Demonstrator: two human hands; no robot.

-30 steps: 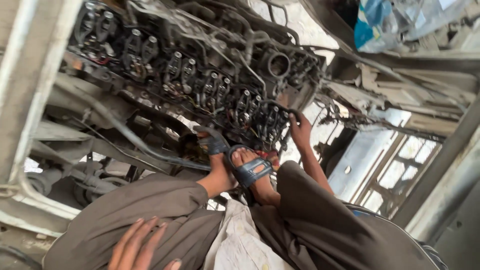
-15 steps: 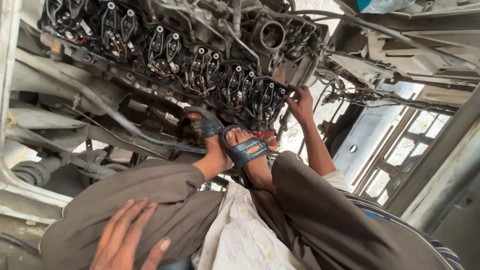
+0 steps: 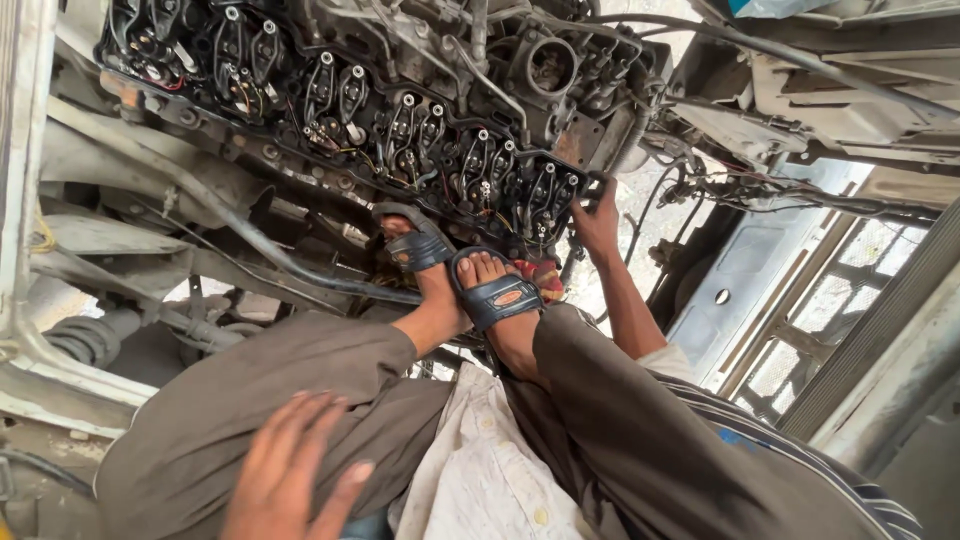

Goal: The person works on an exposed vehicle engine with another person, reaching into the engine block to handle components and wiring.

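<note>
A large, grimy engine (image 3: 400,120) lies exposed with its top cover off, showing a row of rocker arms and springs. My two feet in dark blue sandals (image 3: 470,285) press against its lower side. My right hand (image 3: 598,228) reaches out to the engine's near end and touches the dark metal there; its fingertips lie against the parts, so its grip is unclear. My left hand (image 3: 290,470) rests flat on my left thigh in brown trousers (image 3: 250,400), fingers spread and holding nothing.
A black hose (image 3: 250,240) and grey frame rails (image 3: 110,270) run below the engine at left. Loose wires and cables (image 3: 740,190) hang at right, beside a grey panel (image 3: 740,290) and a barred frame (image 3: 850,320). A coil spring (image 3: 85,335) shows at far left.
The view has shifted, so the engine now fills more of the top. My left hand has slid a little to the right on the thigh. My right hand stays at the engine's end.
</note>
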